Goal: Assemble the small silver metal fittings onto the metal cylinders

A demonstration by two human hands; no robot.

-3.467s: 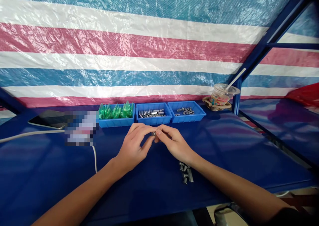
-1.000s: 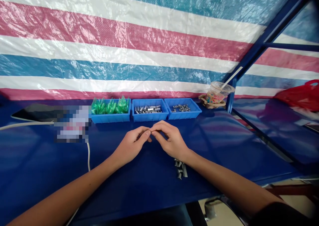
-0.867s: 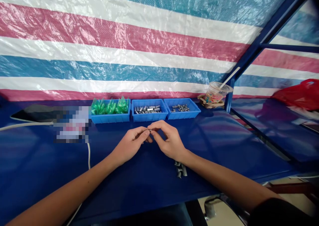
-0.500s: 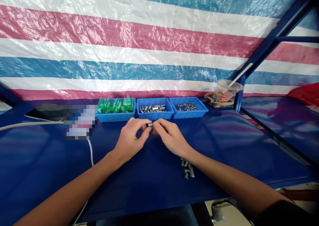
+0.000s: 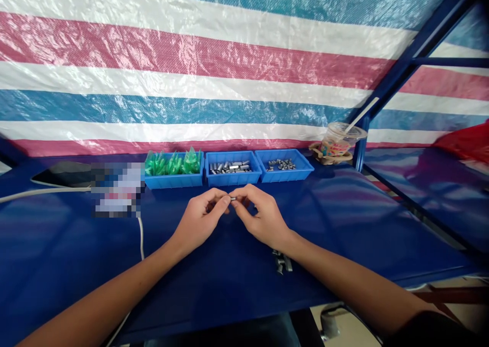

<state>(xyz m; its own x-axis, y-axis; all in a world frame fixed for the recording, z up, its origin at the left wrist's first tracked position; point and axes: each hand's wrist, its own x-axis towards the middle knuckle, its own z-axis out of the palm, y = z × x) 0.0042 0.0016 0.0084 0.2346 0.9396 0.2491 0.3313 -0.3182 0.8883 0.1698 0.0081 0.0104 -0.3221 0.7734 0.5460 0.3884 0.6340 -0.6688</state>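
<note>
My left hand (image 5: 200,215) and my right hand (image 5: 263,214) meet above the blue table, both with fingers pinched. Between the fingertips is a small silver metal piece (image 5: 233,198), gripped from both sides and mostly covered. Under my right wrist lies a small pile of metal fittings (image 5: 281,263), partly hidden by the forearm. Just beyond my hands stand three blue bins in a row. The left bin (image 5: 173,181) holds green pointed plastic pieces, the middle bin (image 5: 234,178) short metal cylinders, and the right bin (image 5: 288,175) small metal parts.
A plastic cup (image 5: 338,140) with a straw stands at the back right beside a blue frame post (image 5: 359,151). At the left lie a dark phone-like slab (image 5: 61,175), a blurred-out item (image 5: 118,189) and a white cable (image 5: 141,237). A striped sheet (image 5: 229,56) hangs behind.
My hands have come slightly lower and nearer, and the fingertips now cover more of the metal piece. The view has shifted a little; the bins and pile look unchanged.
</note>
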